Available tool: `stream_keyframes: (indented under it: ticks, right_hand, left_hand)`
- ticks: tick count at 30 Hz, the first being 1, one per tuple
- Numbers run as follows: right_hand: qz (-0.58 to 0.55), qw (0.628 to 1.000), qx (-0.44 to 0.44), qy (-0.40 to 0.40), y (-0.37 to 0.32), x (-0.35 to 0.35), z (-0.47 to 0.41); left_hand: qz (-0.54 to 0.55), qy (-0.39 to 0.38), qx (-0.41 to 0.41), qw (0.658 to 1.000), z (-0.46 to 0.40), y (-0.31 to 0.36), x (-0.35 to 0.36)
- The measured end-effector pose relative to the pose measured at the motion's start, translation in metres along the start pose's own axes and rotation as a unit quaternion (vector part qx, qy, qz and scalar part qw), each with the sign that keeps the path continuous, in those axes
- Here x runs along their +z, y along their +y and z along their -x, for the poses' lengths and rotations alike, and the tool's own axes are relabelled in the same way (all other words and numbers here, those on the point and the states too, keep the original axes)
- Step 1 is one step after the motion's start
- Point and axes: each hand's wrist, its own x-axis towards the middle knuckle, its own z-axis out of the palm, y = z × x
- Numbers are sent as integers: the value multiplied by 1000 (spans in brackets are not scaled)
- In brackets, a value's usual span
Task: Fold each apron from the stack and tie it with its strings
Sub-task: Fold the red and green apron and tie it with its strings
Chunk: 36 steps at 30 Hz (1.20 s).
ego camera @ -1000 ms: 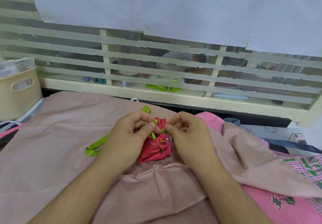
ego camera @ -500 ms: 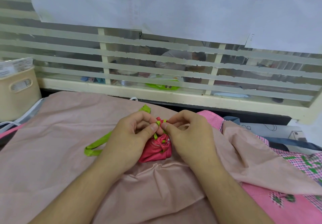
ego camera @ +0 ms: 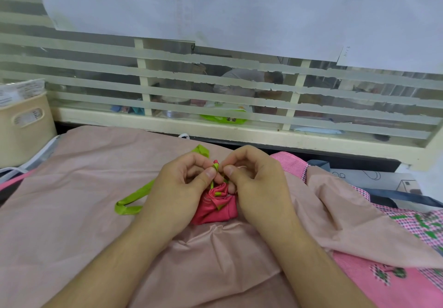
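A small folded red apron bundle (ego camera: 215,208) lies on the pale pink cloth (ego camera: 72,212) in the middle. Thin green strings (ego camera: 216,166) wrap its top. My left hand (ego camera: 182,188) pinches a green string between thumb and forefinger just above the bundle. My right hand (ego camera: 254,183) pinches the string from the other side, fingertips almost touching the left ones. A wider green strap (ego camera: 131,202) loops out to the left from under my left hand, and its other end (ego camera: 202,150) sticks up behind my fingers.
A beige plastic basket (ego camera: 24,128) stands at the far left. Pink checked aprons (ego camera: 395,259) and a dark blue one (ego camera: 407,198) lie piled on the right. A slatted window frame (ego camera: 227,135) runs along the far edge.
Both hands have closed in over the top of the red bundle; the fingertips now meet on the green string, which is drawn up a little higher.
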Motion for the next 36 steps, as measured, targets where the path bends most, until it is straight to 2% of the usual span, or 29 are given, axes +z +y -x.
stream_keyframes:
  ticks: [4, 6, 9, 12, 15, 18, 21, 24, 29, 36]
  right_hand:
    - [-58, 998, 31, 9, -3, 1, 0]
    - [-106, 991, 85, 12, -2, 3, 0]
    - [-260, 945, 197, 31, -1, 2, -3]
    - [-280, 933, 224, 38, -1, 1, -4]
    - [-250, 947, 199, 39, 1, 0, -2]
    - [-66, 997, 48, 12, 1, -2, 0]
    - [24, 997, -65, -43, -4, 1, 4]
    - [51, 990, -113, -62, -5, 1, 4]
    - [35, 995, -70, -55, 1, -3, 0]
    - [-21, 999, 14, -37, 4, -6, -3]
  left_hand:
    - [-4, 5, -7, 1000, -1, -1, 0]
    - [-8, 28, -21, 999, -3, -1, -2]
    - [41, 60, -63, 995, -7, 0, -7]
    - [25, 54, -79, 995, -8, 2, -10]
    - [-22, 35, -59, 997, -8, 2, -10]
    - [-72, 2, -37, 997, -7, 1, -11]
    - [-81, -33, -36, 996, -3, 1, -10]
    - [-90, -59, -28, 994, -1, 3, -8]
    - [-76, -117, -17, 990, -1, 3, -11]
    - [-58, -137, -7, 989, 2, 4, -9]
